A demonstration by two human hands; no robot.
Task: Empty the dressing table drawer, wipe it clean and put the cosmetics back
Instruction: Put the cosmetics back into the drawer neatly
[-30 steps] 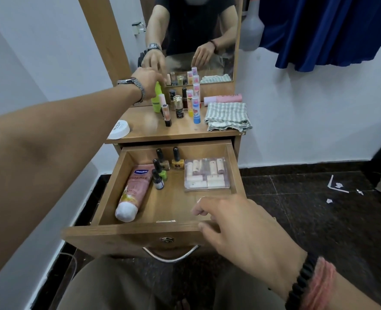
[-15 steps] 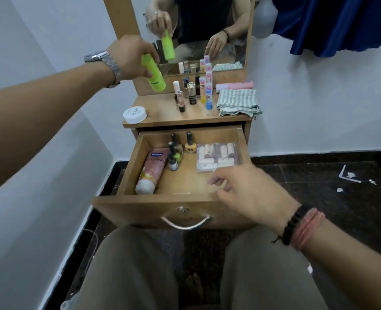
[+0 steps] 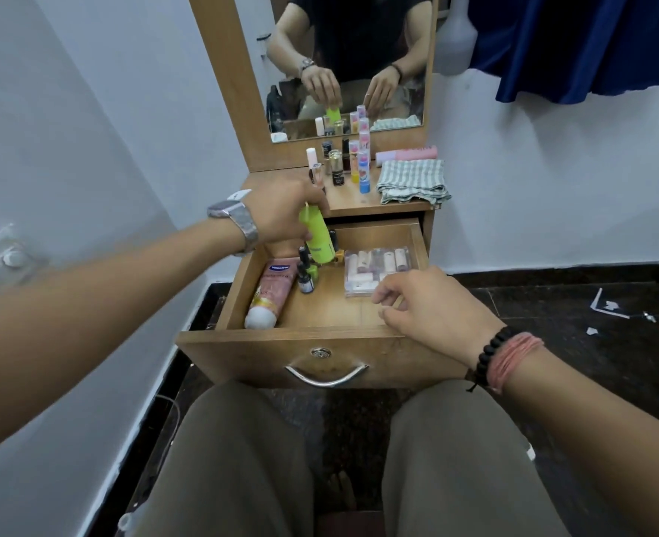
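The wooden drawer (image 3: 320, 348) stands pulled out under the dressing table top (image 3: 359, 201). My left hand (image 3: 281, 213) grips a lime-green bottle (image 3: 318, 240) by its top and holds it over the drawer's back left part. Inside lie a pink tube (image 3: 271, 290), small nail polish bottles (image 3: 305, 279) and a clear box of small tubes (image 3: 374, 269). My right hand (image 3: 432, 304) hovers over the drawer's front right corner with fingers loosely curled, holding nothing.
On the table top stand several lipsticks and small bottles (image 3: 345, 164), a folded striped cloth (image 3: 413, 180) and a pink tube (image 3: 405, 153). A mirror (image 3: 351, 63) rises behind. My knees are below the drawer front; a white wall is close at left.
My left hand lifted the green bottle off the table top and has brought it down over the drawer. My right hand stayed at the drawer's front right.
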